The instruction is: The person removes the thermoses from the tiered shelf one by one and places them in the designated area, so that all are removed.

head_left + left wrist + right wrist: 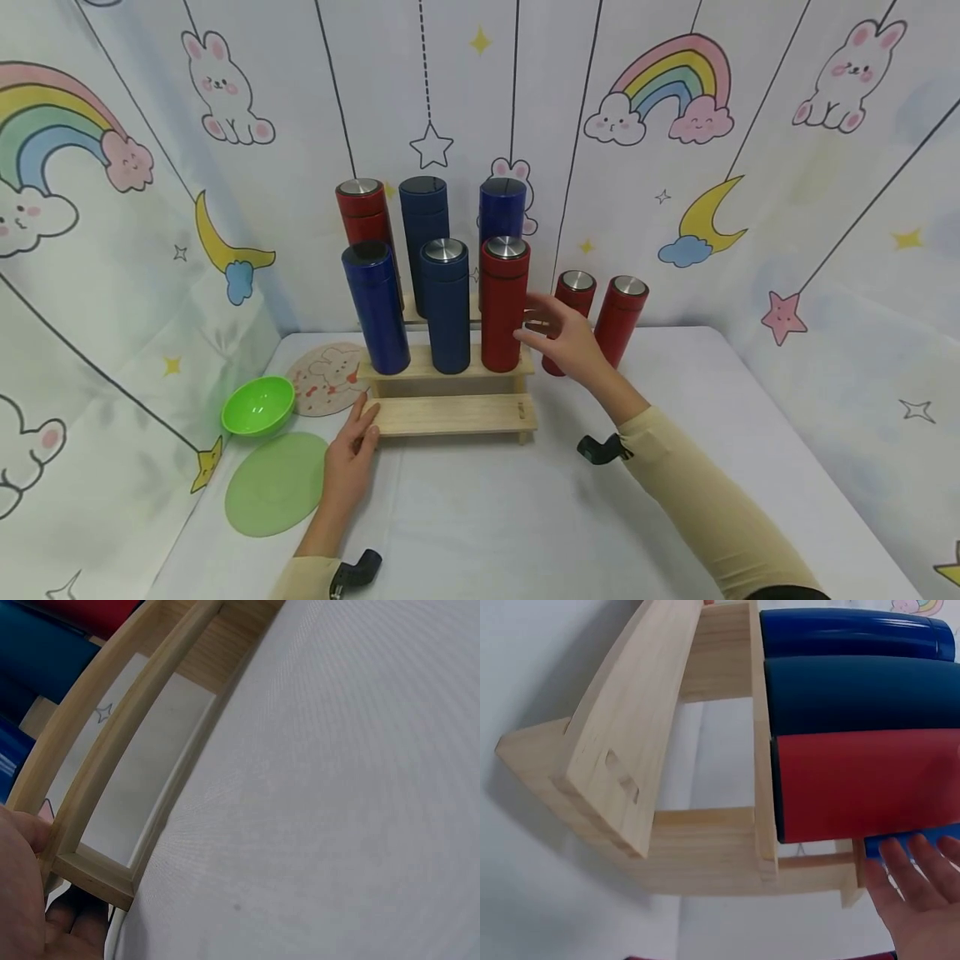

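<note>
A stepped wooden rack stands mid-table. My left hand holds the left end of its lowest step, fingers lying against the outer side. On the middle step stand a glossy blue thermos, a dark blue thermos and a red thermos. Behind them, on the top step, are a red thermos, a dark blue one and a blue one. My right hand, fingers spread and relaxed, is beside the front red thermos, with nothing in its grasp.
Two red thermoses stand on the table right of the rack, one partly hidden by my right hand. To the left lie a green bowl, a round green mat and a pink rabbit mat. A patterned curtain hangs behind.
</note>
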Available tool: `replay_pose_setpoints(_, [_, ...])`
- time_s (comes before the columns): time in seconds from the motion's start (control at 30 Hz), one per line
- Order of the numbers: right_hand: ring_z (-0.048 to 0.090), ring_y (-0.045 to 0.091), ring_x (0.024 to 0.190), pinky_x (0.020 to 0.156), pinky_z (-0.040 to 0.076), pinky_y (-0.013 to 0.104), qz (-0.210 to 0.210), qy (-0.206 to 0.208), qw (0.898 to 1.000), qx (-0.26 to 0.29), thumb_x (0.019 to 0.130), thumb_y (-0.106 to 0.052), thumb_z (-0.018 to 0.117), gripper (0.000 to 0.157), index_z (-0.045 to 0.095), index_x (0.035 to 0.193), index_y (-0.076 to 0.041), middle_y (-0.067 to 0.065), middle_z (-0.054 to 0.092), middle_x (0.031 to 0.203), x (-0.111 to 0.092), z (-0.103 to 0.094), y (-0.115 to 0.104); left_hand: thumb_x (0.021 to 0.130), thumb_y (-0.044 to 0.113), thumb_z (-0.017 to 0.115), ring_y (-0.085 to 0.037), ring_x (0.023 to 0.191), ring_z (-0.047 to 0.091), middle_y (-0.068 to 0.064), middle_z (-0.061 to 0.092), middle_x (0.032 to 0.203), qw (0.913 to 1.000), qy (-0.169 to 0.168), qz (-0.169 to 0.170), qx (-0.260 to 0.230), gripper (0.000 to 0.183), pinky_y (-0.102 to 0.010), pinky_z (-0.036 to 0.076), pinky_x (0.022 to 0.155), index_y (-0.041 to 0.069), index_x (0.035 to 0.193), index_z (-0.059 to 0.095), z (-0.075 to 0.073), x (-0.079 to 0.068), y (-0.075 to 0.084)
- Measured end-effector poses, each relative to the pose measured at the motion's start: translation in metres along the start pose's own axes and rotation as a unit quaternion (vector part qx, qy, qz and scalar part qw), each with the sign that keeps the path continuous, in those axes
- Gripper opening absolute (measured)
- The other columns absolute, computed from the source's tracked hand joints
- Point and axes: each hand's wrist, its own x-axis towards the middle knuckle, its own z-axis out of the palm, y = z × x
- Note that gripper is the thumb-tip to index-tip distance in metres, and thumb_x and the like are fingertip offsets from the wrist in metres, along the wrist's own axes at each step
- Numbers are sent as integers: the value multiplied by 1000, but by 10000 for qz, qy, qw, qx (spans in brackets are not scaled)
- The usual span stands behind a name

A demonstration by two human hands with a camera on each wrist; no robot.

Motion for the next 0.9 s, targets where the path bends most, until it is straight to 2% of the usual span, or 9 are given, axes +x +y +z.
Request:
replay_pose_setpoints(0.13, [67, 30, 128, 106, 55, 57, 127, 10, 9999, 103, 98, -24, 84, 68, 54, 158, -11, 10, 67, 145, 3, 8, 5, 110, 3, 62, -40, 156, 36, -17, 40, 170, 10000, -16, -3, 6, 38, -5, 38, 103, -5, 147, 63, -1, -1, 1])
replay_pose_setpoints(0.3, [66, 26, 127, 106, 54, 59, 208, 23, 9996, 173, 97, -26, 86, 63, 59, 153, -17, 6, 69, 139, 6, 17, 9, 111, 5, 61, -40, 156, 35, -18, 40, 170, 10000, 8, -9, 30, 38, -6, 38, 105, -4, 148, 63, -1, -4, 2])
replay_pose_setpoints(0.43, [66, 26, 125, 105, 54, 60, 216, 167, 9995, 160, 95, -26, 87, 63, 61, 152, -15, 6, 69, 136, 7, 19, 9, 113, 7, 59, -40, 157, 34, -17, 38, 171, 10000, -51, 4, 55, 39, -8, 38, 106, -3, 150, 62, 0, -3, 1])
replay_pose_setpoints(0.67, [66, 26, 126, 103, 58, 53, 483, 330, 9982, -150, 91, -35, 91, 75, 57, 155, -13, 6, 69, 137, 8, 24, 7, 112, 6, 59, -39, 158, 33, -18, 37, 171, 9999, -76, -108, 91, 39, -7, 37, 107, -3, 150, 61, 0, 0, -1])
replay_pose_setpoints(0.9, [66, 27, 124, 102, 59, 50, 371, 483, 9977, -281, 93, -31, 90, 70, 59, 153, -9, 8, 71, 134, 8, 30, 4, 112, 6, 60, -39, 157, 34, -15, 39, 171, 9999, -75, -126, 65, 39, -6, 37, 106, -2, 150, 62, -1, -1, -1])
